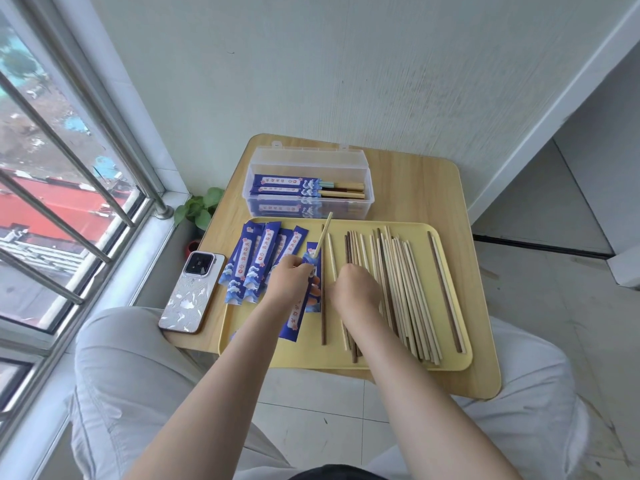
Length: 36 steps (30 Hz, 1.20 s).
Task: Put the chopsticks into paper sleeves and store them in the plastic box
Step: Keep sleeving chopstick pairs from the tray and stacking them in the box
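Observation:
My left hand [292,271] grips a blue paper sleeve [297,317] with a light chopstick [323,233] sticking up out of its top end. My right hand [353,289] reaches down onto the loose chopsticks [408,285] spread over the yellow tray [277,355]; its fingers are hidden beneath it, so what it holds cannot be seen. Several empty blue sleeves [256,261] lie fanned on the tray's left side. The clear plastic box [308,161] stands open behind the tray, with sleeved chopsticks [308,187] inside.
A phone [192,289] lies on the wooden table [415,188] left of the tray. A small green plant [199,206] sits by the window sill. A window with bars is at the left, a wall behind the table. My knees are under the table's near edge.

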Each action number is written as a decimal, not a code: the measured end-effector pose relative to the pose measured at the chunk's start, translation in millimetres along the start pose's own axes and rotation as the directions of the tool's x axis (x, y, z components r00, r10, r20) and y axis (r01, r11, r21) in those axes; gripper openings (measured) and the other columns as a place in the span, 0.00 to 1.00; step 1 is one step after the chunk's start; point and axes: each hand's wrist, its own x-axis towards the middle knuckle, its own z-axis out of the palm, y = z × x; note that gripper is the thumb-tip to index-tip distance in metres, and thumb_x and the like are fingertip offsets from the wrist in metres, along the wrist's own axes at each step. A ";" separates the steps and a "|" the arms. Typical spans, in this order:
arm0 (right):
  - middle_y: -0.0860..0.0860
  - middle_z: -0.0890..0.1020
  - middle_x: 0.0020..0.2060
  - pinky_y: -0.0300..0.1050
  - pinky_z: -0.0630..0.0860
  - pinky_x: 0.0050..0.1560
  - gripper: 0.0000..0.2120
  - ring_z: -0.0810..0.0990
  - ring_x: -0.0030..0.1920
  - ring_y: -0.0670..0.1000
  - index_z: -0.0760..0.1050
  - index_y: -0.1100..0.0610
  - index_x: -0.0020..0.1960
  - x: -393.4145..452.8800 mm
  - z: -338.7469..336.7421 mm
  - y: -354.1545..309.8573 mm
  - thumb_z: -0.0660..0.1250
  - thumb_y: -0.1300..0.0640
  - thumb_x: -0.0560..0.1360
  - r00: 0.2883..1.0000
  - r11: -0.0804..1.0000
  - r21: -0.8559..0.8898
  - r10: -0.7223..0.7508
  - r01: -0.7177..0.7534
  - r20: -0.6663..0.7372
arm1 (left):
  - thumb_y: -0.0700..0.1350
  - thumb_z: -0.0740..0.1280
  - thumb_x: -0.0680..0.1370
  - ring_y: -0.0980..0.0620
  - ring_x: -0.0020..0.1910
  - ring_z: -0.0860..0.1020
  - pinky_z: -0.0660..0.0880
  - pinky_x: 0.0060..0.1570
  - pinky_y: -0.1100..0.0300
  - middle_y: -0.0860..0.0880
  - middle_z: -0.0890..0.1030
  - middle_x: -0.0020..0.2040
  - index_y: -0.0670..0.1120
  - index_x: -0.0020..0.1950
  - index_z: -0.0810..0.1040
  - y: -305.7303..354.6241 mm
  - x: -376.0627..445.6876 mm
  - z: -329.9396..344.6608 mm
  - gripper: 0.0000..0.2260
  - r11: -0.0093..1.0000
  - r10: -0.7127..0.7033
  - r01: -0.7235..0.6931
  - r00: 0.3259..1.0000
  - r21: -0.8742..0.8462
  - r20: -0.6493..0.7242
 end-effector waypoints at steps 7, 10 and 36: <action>0.53 0.81 0.48 0.43 0.73 0.38 0.08 0.77 0.42 0.53 0.77 0.59 0.55 -4.5 -0.8 -2.9 0.66 0.54 0.80 0.998 0.999 0.017 -0.032 0.031 0.046 | 0.39 0.62 0.82 0.46 0.33 0.81 0.82 0.34 0.53 0.41 0.82 0.43 0.39 0.60 0.71 -0.9 0.4 2.3 0.08 0.999 -0.001 0.001 1.000 -0.035 0.002; 0.52 0.80 0.45 0.43 0.75 0.37 0.14 0.79 0.42 0.53 0.77 0.58 0.51 -5.6 -9.2 2.0 0.68 0.47 0.78 0.999 0.993 0.116 -0.006 0.001 0.034 | 0.40 0.64 0.81 0.44 0.38 0.83 0.83 0.39 0.49 0.39 0.83 0.47 0.38 0.59 0.74 -1.4 -0.7 -0.1 0.08 0.996 -0.014 0.014 1.000 -0.088 0.003; 0.55 0.82 0.40 0.42 0.80 0.40 0.07 0.81 0.38 0.50 0.80 0.62 0.50 0.8 -32.6 14.9 0.64 0.61 0.82 0.977 -0.254 0.946 0.023 -0.199 0.212 | 0.46 0.69 0.80 0.51 0.38 0.81 0.77 0.40 0.59 0.46 0.83 0.42 0.38 0.55 0.80 13.0 -4.3 12.6 0.11 0.917 0.169 -0.135 0.984 -0.376 0.059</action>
